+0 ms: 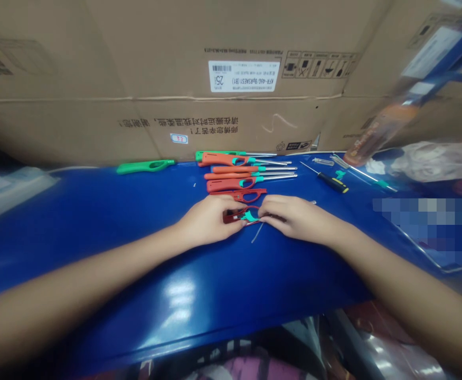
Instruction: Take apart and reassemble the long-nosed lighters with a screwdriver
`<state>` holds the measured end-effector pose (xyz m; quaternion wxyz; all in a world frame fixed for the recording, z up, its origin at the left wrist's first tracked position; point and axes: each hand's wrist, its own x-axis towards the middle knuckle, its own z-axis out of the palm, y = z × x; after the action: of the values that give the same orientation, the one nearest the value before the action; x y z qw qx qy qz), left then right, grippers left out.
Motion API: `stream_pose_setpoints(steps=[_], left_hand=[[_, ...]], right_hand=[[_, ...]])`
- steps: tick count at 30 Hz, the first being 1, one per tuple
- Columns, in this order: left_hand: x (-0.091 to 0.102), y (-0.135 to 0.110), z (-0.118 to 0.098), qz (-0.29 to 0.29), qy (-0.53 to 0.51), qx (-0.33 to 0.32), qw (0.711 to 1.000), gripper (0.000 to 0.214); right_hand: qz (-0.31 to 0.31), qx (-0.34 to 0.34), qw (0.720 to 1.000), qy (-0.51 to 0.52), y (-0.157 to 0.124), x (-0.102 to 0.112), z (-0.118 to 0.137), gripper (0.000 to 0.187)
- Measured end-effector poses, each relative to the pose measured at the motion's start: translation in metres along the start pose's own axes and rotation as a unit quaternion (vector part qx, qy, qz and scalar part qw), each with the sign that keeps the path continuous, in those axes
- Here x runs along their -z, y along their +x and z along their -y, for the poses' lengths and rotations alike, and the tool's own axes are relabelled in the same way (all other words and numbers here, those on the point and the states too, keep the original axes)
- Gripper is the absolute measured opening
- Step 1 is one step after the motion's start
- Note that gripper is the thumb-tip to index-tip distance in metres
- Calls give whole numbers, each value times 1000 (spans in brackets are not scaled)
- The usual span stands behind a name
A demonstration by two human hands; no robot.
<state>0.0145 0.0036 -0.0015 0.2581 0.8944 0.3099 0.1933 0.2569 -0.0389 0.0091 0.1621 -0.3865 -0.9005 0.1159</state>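
My left hand (209, 221) is closed round the handle end of an opened red lighter casing (228, 215), a half shell of a long-necked utility lighter. Inside the casing sits a teal trigger (250, 217). At the casing's front end, the fingers of my right hand (296, 220) are pinched together on it. A thin, clear strand or tube (256, 234) sticks out below the right fingertips. Just beyond my hands lies another red half shell (250, 195). Fingers hide parts of the casing I hold.
Behind my hands lie several lighters (234, 183) with metal necks. A green casing (145, 167) is at the left, and a yellow-black screwdriver (331, 182) at the right, near loose metal tubes (367, 178). A cardboard box (167, 63) walls off the blue table's (128, 274) back.
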Motion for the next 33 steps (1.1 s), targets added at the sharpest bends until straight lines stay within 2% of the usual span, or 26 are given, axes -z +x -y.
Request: stream_pose_setpoints(steps=[3,9,12,20,23,28,33], left_hand=[[7,4,-1,33,-8,-6,999,30],[15,11,-1,63,-15,2,998,18],[16,13,0,62,-3,-4,998,16],[13,13,2,58,19,-12,998,30],[15,13,2,66,18,-20,997,31],[18,14,1,73,21,-39,996,19],[15,14,2,58,28,-35,997,17]], right_hand=[[20,13,998,-54,-1,2,1,22],[42,52,983,-170,3,8,12,28],[62,48,975,-208,5,10,18,27],[73,-11,993,-96,7,16,18,23],[98,-7,986,-131,13,22,24,21],[181,6,961,-211,33,29,39,22],[191,-20,956,-223,48,25,49,21]])
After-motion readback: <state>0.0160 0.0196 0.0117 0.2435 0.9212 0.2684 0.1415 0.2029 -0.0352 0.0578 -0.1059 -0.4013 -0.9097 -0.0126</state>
